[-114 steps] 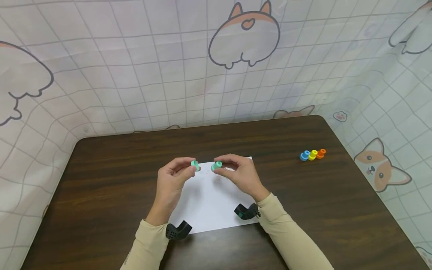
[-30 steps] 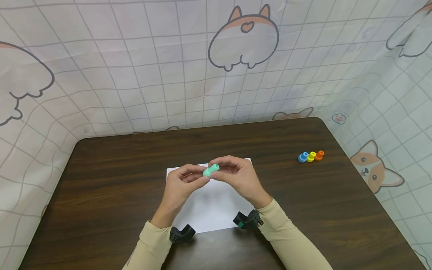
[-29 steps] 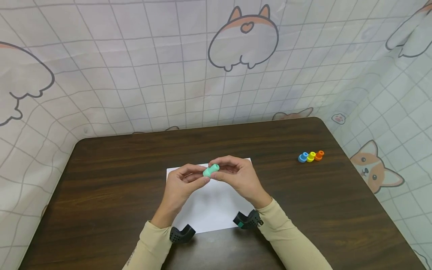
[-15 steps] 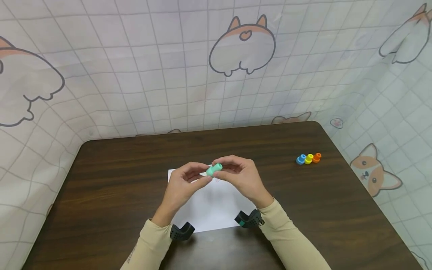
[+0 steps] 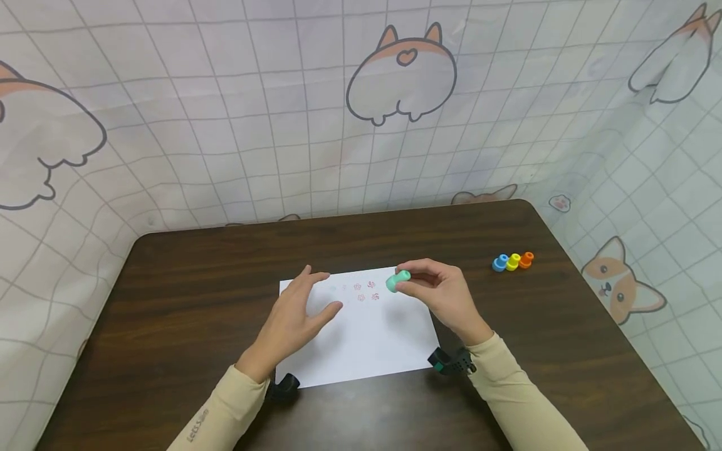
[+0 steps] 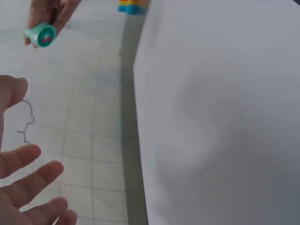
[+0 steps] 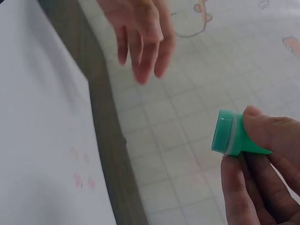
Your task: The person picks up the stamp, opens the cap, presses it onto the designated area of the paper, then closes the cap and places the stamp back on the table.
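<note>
My right hand pinches a small mint-green stamp between thumb and fingers, above the right part of a white sheet of paper. In the right wrist view the capped stamp has a wider round end pointing left. A red pattern shows on that end of the stamp in the left wrist view. Over the sheet's left side, my left hand has its fingers spread and holds nothing. Several small reddish prints mark the paper's upper part, with a faint greenish one beside them.
Toward the back right of the dark wooden table, a blue stamp, a yellow stamp and an orange stamp stand in a row. A gridded cloth with cartoon corgis hangs behind and at the sides.
At first my left hand held the green cap apart from the stamp; then both pieces came together. Now my left hand has let go and moved left, while the right carries the capped stamp rightward.
</note>
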`<state>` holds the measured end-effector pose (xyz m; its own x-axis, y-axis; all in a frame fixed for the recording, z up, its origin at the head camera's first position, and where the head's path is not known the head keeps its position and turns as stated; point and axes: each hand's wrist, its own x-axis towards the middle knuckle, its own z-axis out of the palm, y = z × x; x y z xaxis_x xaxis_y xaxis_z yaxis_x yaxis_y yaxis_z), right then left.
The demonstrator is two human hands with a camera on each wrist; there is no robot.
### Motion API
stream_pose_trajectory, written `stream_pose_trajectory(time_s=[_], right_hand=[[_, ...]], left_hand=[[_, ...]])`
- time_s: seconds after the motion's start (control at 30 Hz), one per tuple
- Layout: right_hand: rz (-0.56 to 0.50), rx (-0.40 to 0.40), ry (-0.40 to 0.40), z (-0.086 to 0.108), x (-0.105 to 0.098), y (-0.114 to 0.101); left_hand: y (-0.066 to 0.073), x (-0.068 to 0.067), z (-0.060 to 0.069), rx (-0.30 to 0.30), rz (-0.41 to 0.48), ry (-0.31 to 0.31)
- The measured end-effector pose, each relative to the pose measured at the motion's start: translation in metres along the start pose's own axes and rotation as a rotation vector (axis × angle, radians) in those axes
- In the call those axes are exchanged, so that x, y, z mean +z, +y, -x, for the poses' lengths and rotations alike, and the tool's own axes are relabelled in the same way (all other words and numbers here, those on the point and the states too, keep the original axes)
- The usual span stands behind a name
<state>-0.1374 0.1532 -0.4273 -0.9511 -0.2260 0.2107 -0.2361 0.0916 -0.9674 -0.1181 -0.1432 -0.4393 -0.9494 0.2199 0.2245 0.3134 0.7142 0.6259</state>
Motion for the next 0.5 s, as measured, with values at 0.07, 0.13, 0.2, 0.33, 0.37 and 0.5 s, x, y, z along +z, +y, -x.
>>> stream_pose_trajectory(time_s=[0.07, 0.13, 0.2, 0.33, 0.37, 0.5], right_hand=[[0.025, 0.018, 0.010, 0.002, -0.009, 0.003], [0.053, 0.033, 0.023, 0.005, -0.017, 0.006], [0.076, 0.048, 0.037, 0.007, -0.025, 0.009], [0.122, 0.072, 0.060, 0.012, -0.041, 0.016], [0.141, 0.074, 0.064, 0.013, -0.044, 0.018], [0.233, 0.070, 0.083, 0.019, -0.059, 0.027]], left_hand=[[-0.005, -0.001, 0.001, 0.017, -0.056, -0.009], [-0.010, -0.002, 0.002, 0.037, -0.103, -0.017], [-0.014, -0.003, 0.003, 0.052, -0.154, -0.028], [-0.023, -0.003, 0.006, 0.052, -0.239, -0.064], [-0.025, -0.003, 0.007, 0.046, -0.256, -0.075], [-0.032, -0.002, 0.010, 0.034, -0.342, -0.121]])
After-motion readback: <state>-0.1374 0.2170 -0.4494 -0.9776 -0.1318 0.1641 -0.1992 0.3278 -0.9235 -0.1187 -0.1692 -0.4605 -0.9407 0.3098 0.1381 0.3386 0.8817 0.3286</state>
